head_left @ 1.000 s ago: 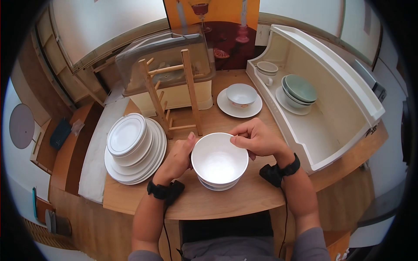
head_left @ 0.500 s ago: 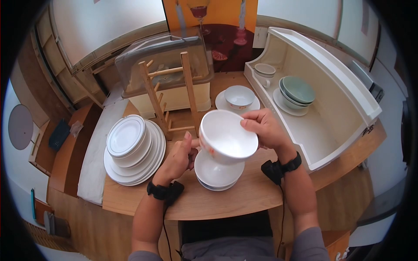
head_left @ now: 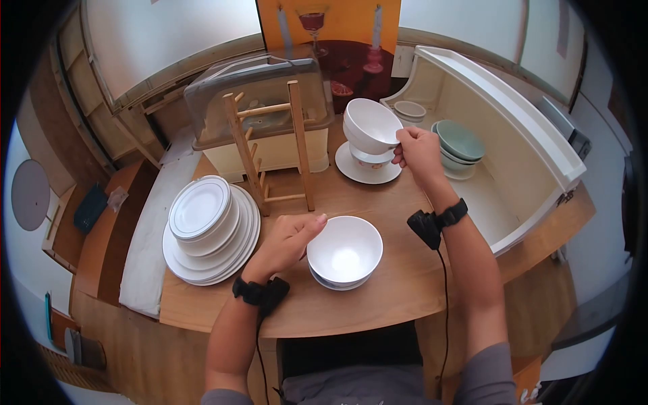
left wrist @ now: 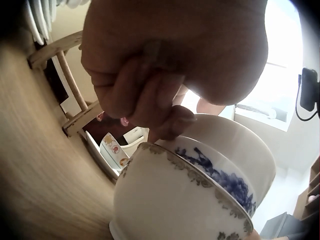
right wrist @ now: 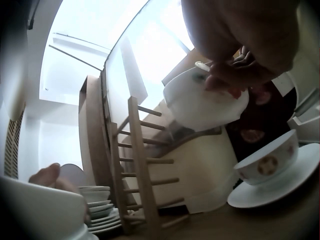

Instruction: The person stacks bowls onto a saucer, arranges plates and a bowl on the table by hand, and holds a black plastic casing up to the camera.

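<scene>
In the head view, my right hand [head_left: 421, 154] pinches the rim of a white bowl [head_left: 370, 124], tilted above a floral bowl [head_left: 370, 159] on a white plate [head_left: 375, 177]. The right wrist view has the held bowl [right wrist: 200, 102] higher than the floral bowl [right wrist: 267, 159], a gap between them. At the table's front, my left hand [head_left: 283, 244] has curled fingers at the left rim of another white bowl [head_left: 345, 251], over other dishes. In the left wrist view, those fingers meet the rim of a blue-patterned bowl [left wrist: 225, 150] beside a gold-edged bowl [left wrist: 175, 197].
Stacked white plates [head_left: 200, 209] stand left, near a wooden rack [head_left: 301, 145] and a lidded cream box [head_left: 270, 152]. On the right, a cream bin [head_left: 520, 182] holds green bowls [head_left: 462, 140] and cups [head_left: 410, 110]. A picture [head_left: 351, 61] stands behind.
My right hand has carried its bowl from the front stack up and back, over the floral bowl. My left hand has moved slightly right, to the rim of the bowl left in front.
</scene>
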A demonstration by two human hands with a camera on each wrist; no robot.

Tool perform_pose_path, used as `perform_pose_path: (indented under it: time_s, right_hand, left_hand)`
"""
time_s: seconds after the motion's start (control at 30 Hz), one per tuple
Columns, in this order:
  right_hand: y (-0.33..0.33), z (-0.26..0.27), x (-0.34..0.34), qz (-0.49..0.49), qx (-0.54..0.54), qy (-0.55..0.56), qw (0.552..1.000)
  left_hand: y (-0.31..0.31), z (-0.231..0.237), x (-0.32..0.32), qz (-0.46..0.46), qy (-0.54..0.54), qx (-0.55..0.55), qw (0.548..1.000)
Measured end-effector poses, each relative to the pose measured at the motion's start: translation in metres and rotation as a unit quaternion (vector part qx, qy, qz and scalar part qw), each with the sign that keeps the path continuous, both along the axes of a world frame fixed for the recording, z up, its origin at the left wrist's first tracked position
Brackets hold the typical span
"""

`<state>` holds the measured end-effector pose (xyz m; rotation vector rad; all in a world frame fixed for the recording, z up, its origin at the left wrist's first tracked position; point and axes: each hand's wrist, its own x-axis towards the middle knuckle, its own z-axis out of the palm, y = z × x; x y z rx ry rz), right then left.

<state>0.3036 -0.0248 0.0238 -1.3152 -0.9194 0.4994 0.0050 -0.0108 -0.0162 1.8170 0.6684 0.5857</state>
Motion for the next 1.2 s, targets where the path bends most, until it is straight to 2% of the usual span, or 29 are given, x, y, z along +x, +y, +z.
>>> perform_pose_path:
  time_s: [0.1,0.17,0.4,0.6,0.67,1.0,1.07,1.2]
  right_hand:
    - [0.015,-0.008,0.013,-0.034,-0.022,-0.028,0.999]
    - [0.023,-0.014,0.021,-0.044,-0.031,-0.028,0.998]
    - [0.042,-0.029,0.04,-0.086,-0.092,-0.062,0.99]
    - [0.049,-0.034,0.044,-0.099,-0.145,-0.099,0.979]
    - [0.047,-0.034,0.04,-0.101,-0.148,-0.093,0.979]
    - [0.051,-0.046,0.036,-0.1,-0.169,-0.092,0.976]
    - [0.05,-0.045,0.034,-0.094,-0.174,-0.083,0.977]
    - [0.049,-0.046,0.034,-0.084,-0.178,-0.07,0.978]
  left_hand:
    - [0.0,0.003,0.001,-0.009,0.015,0.007,1.0]
    - [0.0,0.0,0.002,0.001,-0.004,0.053,0.999]
    - [0.003,-0.005,0.001,-0.008,0.0,0.059,0.998]
    - [0.006,-0.008,0.0,-0.009,-0.007,0.074,0.997]
    - [0.004,0.001,-0.003,-0.029,0.064,0.045,0.997]
    - [0.003,-0.002,-0.002,-0.025,0.06,0.041,0.997]
    - [0.005,-0.009,0.001,-0.005,-0.004,0.065,0.998]
    - [0.003,-0.008,0.001,-0.006,0.004,0.063,0.998]
